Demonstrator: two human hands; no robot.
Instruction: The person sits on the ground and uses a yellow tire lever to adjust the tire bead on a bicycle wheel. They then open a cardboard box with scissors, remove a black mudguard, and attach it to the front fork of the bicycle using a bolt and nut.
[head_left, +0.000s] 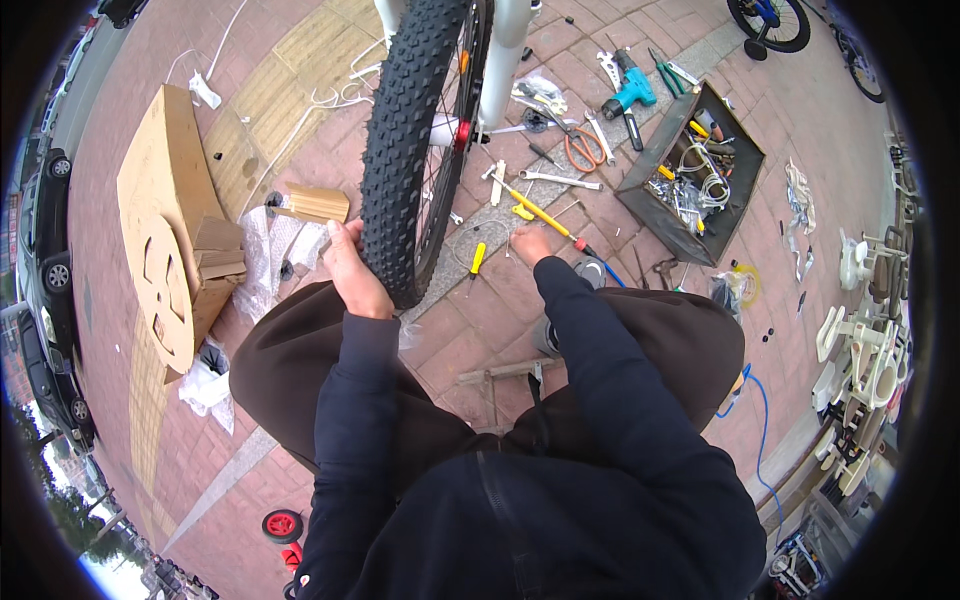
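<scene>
A bicycle wheel with a black knobby tyre (400, 150) stands upright before me, held in a white fork (503, 65). My left hand (357, 272) grips the tyre's lower left side, some of its fingers hidden against the rubber. To the right of the wheel, my right hand (530, 244) is closed low over the paving; whatever is in it is too small to make out. Just beyond it lies a yellow rod-shaped tool (540, 215) with a red end and a blue hose. A yellow-handled screwdriver (478, 260) rests on the bricks between my hands.
At right stands an open metal toolbox (650, 185) full of tools and cables. Near it lie a teal cordless drill (630, 88), orange-handled scissors (584, 150) and a wrench (562, 181). A cardboard box (165, 190) and bubble wrap (270, 255) are at left. Parked cars line the far left.
</scene>
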